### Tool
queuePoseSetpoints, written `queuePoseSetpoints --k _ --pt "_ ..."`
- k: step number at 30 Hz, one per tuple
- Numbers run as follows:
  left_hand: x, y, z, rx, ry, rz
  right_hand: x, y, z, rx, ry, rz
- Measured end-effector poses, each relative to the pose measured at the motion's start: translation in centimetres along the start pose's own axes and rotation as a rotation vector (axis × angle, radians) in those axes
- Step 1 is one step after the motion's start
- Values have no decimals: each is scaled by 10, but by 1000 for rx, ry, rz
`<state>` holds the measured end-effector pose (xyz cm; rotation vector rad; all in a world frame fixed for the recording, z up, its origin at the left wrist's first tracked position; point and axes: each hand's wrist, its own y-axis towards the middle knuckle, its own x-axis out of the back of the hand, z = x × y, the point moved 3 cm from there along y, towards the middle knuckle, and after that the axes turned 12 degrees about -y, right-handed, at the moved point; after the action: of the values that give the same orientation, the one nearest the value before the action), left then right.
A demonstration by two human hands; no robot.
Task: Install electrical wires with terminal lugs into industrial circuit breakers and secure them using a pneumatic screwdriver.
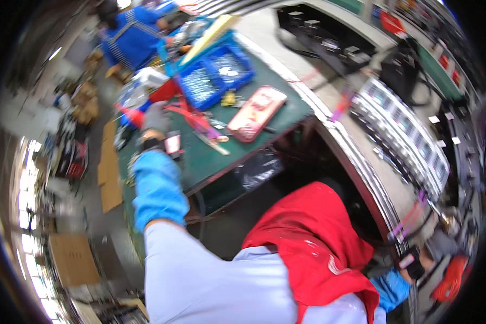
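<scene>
My left hand, in a grey glove, reaches out over the far left part of the green worktable. Red items lie right by its fingers, but blur hides whether it grips any. Beside it, red and pink strips lie on the table. A blue two-part bin of small metal pieces stands just past them. Out at the far right, my right hand, also gloved in grey, is at the edge of the pale bench. A red-orange object sits just below it; the fingers are smeared by motion.
A phone-like slab in a pink-red case lies near the worktable's edge. Along the pale bench runs a row of metal-and-white units. A person in blue is at the far left. Cardboard lies on the floor.
</scene>
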<state>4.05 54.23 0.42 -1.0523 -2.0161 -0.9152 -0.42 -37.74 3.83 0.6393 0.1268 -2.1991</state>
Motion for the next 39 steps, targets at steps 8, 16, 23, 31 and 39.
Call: queuePoseSetpoints --k 8,16,23,31,39 --pt "108 18 -77 262 -1092 -94 -21 -10 1 24 260 -13" --pt "73 -55 -328 -305 -1080 -37 26 3 17 7 149 10" --pt "-109 -164 -448 57 -1325 939 60 15 18 -82 269 259" --pt "-235 -245 -479 -162 -1330 995 46 8 32 -50 240 168" --pt "-257 -261 -479 -41 -1352 1161 32 5 23 -110 213 161"
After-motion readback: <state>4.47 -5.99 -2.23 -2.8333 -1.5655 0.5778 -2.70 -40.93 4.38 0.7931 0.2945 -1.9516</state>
